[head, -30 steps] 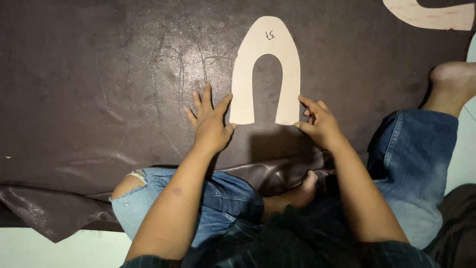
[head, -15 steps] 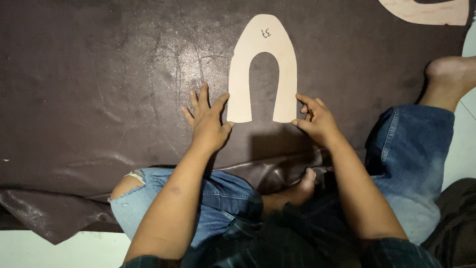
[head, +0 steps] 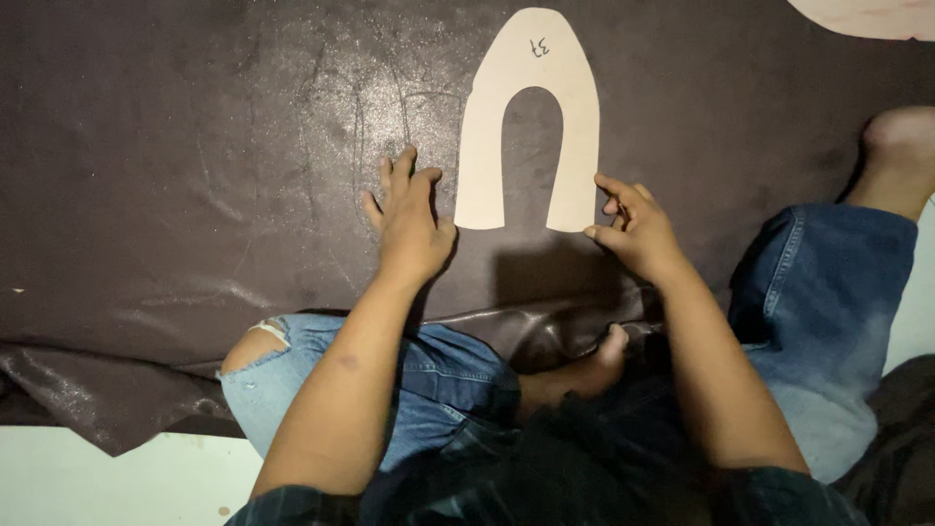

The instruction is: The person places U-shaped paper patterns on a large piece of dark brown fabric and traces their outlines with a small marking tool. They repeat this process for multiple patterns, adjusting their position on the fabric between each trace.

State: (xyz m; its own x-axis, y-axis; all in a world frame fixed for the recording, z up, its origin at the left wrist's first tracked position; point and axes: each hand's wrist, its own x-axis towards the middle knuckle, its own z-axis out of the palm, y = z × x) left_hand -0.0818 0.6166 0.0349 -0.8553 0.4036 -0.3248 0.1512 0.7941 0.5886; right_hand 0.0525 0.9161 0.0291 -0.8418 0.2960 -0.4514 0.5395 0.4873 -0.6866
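On dark brown leather sheet (head: 195, 146), beige arch-shaped pattern (head: 527, 117) lies flat, rounded end away from me, two legs pointing toward me. My left hand (head: 409, 224) rests flat on leather, fingers spread, thumb touching outer corner of pattern's left leg, holding nothing. My right hand (head: 633, 229) half curled, fingertips at foot of right leg; whether pinching edge, cannot tell. Second pale piece (head: 867, 15) at far right corner. My knees in blue jeans (head: 438, 370) lie over leather's near edge.

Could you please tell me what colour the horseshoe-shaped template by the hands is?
Pale beige template, lying on dark brown leather; head view.
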